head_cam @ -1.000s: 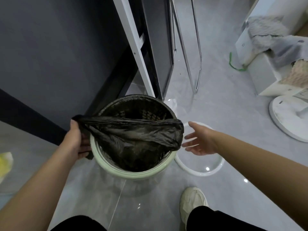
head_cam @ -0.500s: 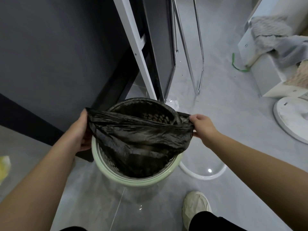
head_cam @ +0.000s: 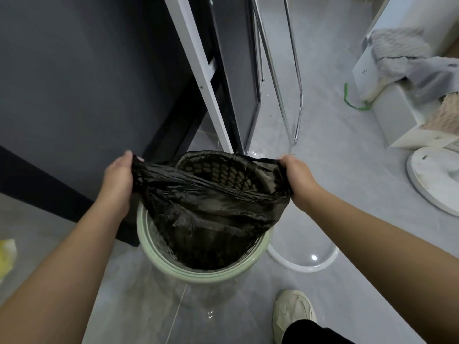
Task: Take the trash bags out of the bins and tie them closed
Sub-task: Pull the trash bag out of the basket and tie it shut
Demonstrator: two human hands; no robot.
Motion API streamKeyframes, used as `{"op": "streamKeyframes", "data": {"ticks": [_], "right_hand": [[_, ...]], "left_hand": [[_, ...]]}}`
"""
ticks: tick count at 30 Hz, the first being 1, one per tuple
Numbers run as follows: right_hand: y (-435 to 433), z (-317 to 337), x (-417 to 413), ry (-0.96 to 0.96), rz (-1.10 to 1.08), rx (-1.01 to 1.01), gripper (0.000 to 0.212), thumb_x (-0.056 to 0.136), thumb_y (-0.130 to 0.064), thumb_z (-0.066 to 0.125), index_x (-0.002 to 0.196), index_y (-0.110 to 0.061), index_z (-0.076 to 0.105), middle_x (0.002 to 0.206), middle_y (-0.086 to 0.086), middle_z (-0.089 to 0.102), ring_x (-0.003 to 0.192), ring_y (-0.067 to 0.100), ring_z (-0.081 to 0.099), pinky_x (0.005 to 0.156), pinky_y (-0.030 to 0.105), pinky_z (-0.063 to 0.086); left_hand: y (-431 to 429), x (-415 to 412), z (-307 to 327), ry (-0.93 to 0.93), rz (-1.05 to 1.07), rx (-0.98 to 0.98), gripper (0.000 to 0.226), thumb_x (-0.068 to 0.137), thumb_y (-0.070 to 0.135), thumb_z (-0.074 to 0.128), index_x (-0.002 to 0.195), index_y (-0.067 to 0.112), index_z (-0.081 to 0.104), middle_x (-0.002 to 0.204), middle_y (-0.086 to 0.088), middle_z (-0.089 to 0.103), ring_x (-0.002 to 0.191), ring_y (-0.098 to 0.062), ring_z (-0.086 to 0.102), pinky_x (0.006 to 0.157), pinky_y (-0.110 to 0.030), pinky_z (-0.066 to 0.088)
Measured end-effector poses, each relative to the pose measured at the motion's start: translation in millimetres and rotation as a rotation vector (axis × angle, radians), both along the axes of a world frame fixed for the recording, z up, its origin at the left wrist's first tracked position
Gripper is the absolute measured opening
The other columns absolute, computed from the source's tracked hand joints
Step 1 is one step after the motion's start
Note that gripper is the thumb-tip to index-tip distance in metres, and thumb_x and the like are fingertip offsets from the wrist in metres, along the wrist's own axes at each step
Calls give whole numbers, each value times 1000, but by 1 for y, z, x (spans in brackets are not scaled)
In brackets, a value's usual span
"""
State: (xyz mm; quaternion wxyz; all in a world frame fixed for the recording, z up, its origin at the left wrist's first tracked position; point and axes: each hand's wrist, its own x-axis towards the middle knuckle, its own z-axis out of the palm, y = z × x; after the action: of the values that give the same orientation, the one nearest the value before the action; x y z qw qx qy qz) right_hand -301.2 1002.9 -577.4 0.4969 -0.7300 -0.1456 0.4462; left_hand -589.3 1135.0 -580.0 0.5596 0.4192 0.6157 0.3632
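The left hand [head_cam: 118,181] is clenched on the left edge of the black bag [head_cam: 211,207]; the bag's mouth is stretched across and above the pale green bin [head_cam: 198,270], its body sagging inside; the right hand [head_cam: 299,181] grips the right edge; a shoe [head_cam: 293,310] stands on the floor [head_cam: 347,170].

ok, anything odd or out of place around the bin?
Some floor litter: a crumpled yellow scrap at far left and a green cord near the white boxes. A white ring lies beside the bin. Nothing looks spilled.
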Motion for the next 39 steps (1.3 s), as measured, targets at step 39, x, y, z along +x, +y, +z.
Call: {"op": "streamKeyframes", "data": {"ticks": [39], "right_hand": [[52,-26,0,-450,222,-78,36,90,-24,47,84,9,60,73,15,58,70,23,53,65,34,43]], "left_hand": [[18,27,-13,928,-177,355,22,88,40,57,92,19,64,85,-5,65,83,-27,58,67,-34,46]]}}
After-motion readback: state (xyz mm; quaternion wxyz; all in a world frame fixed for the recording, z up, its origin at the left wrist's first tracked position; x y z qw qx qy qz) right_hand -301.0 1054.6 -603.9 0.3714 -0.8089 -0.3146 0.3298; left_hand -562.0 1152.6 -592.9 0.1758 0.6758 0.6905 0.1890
